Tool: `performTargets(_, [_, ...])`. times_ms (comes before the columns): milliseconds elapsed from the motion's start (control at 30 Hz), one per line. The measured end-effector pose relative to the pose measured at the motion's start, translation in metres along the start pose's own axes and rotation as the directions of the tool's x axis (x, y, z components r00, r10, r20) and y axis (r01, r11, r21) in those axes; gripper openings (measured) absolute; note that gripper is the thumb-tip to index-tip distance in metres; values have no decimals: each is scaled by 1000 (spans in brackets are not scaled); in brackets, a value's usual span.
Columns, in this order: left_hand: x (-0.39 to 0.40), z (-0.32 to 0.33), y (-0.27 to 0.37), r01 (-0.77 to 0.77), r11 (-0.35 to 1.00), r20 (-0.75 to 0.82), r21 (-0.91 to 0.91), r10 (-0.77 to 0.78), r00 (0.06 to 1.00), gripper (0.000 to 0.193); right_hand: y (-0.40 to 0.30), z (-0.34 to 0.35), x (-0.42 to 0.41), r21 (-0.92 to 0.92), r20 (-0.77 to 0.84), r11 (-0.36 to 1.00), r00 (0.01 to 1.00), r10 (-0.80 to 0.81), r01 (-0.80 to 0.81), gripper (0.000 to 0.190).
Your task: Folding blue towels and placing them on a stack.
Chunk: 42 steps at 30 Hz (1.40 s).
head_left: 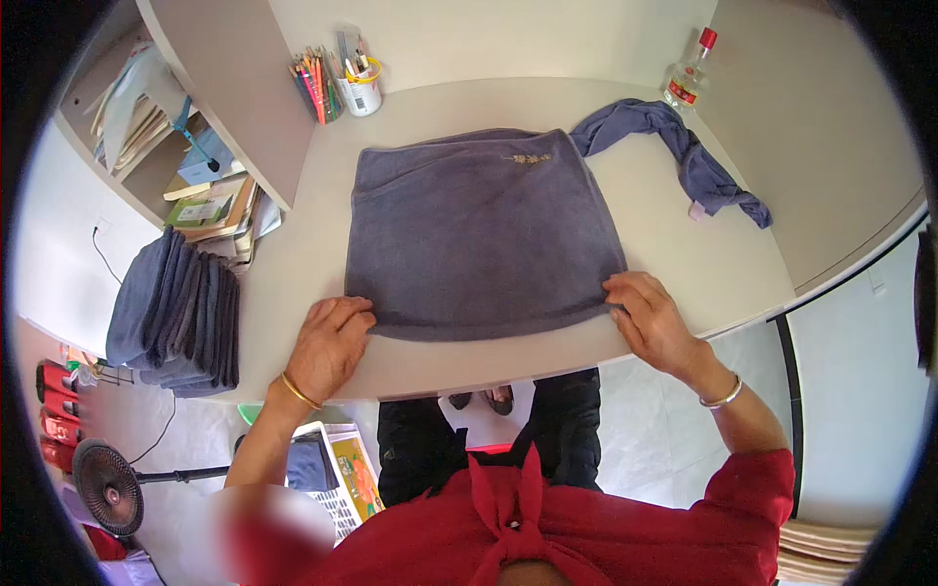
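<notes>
A grey-blue towel lies spread on the desktop before me, with small gold embroidery near its far right corner. At its near left corner, my left hand grips the edge between curled fingers and thumb. My right hand pinches the near right corner, thumb below and fingers on top. Beyond the far right corner, a second grey-blue cloth lies bunched in a long twist, with a pale tag showing. A stack of folded dark towels stands at the desk's left end.
Colored pencils in a holder and a white tub of pens stand at the back left. A red-capped glass bottle is in the back right corner. Papers fill the left shelf. Below are a fan and a white basket.
</notes>
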<state>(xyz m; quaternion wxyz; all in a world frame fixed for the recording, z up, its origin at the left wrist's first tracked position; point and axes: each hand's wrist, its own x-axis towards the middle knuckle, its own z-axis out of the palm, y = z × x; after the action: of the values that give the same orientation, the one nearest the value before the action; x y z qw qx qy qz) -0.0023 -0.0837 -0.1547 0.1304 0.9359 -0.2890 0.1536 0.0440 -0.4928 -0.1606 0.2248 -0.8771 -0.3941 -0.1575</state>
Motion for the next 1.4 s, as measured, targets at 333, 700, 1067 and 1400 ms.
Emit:
performTargets(333, [-59, -49, 9, 74, 997, 111, -11, -72, 991, 21, -50, -5, -12, 163, 198, 980, 969, -144, 112, 17])
performTargets(700, [-87, -50, 2, 236, 757, 99, -609, -223, 970, 17, -67, -37, 18, 740, 365, 656, 908, -206, -149, 7])
performTargets(1067, [-77, -30, 4, 273, 791, 148, -547, -229, 962, 16, 61, 26, 72, 134, -14, 976, 985, 173, -170, 27])
performTargets(1400, [-72, -25, -1, 300, 765, 156, -569, -258, 954, 14, 114, 48, 92, -10, -268, 940, 907, 326, -341, 29])
